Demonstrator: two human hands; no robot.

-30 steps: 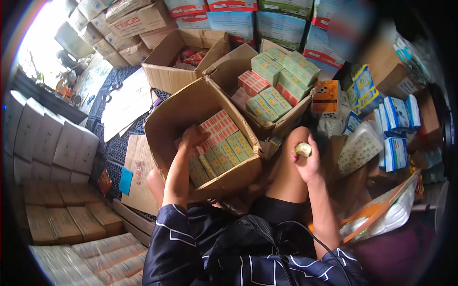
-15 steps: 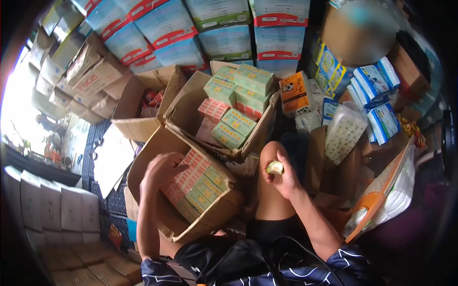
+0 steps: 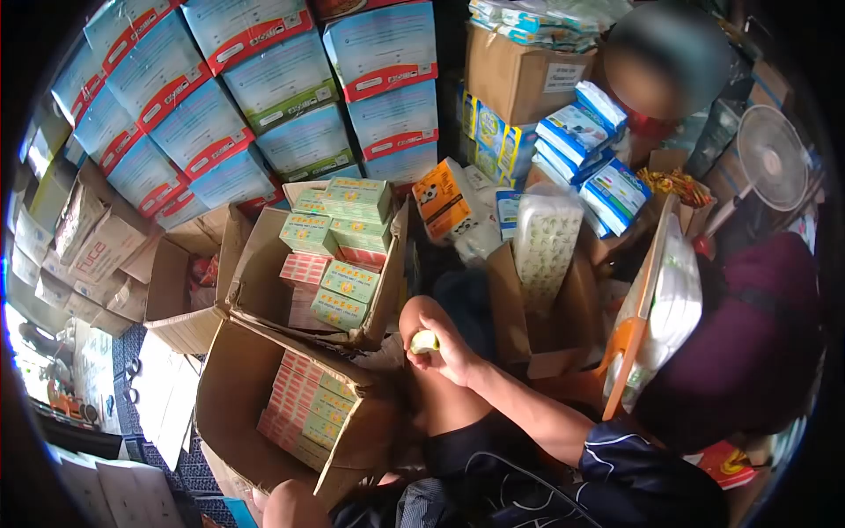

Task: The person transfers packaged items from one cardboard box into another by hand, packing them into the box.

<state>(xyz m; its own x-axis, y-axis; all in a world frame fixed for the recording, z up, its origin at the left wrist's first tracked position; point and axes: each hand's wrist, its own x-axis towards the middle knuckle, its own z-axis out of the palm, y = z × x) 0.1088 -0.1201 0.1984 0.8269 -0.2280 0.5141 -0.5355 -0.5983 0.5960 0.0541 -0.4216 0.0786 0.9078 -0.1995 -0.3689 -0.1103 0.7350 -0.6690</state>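
Note:
My right hand [image 3: 449, 352] is closed around a bitten green-skinned fruit [image 3: 424, 341] with pale flesh, held over my bent knee. My left hand is out of view; at the bottom edge shows a rounded patch of bare skin [image 3: 295, 506], a knee or part of an arm. Just above that patch is an open cardboard box [image 3: 238, 414], with rows of small red-and-white and green packets [image 3: 308, 409] packed inside. Behind it another open carton [image 3: 255, 264] holds stacked green boxes [image 3: 352, 198] and a few red-striped ones.
Blue-and-red cartons [image 3: 246, 88] are stacked along the back. A third open box [image 3: 172, 282] stands at left. To the right are an orange panda-print pack [image 3: 444, 198], blue-and-white packs [image 3: 576, 132], an orange chair edge [image 3: 627, 352] and a fan [image 3: 773, 157]. Another person is at upper right.
The view has swung to the right. My left hand, which was over the near box of packets, has left the picture. My right hand still holds the fruit above the knee.

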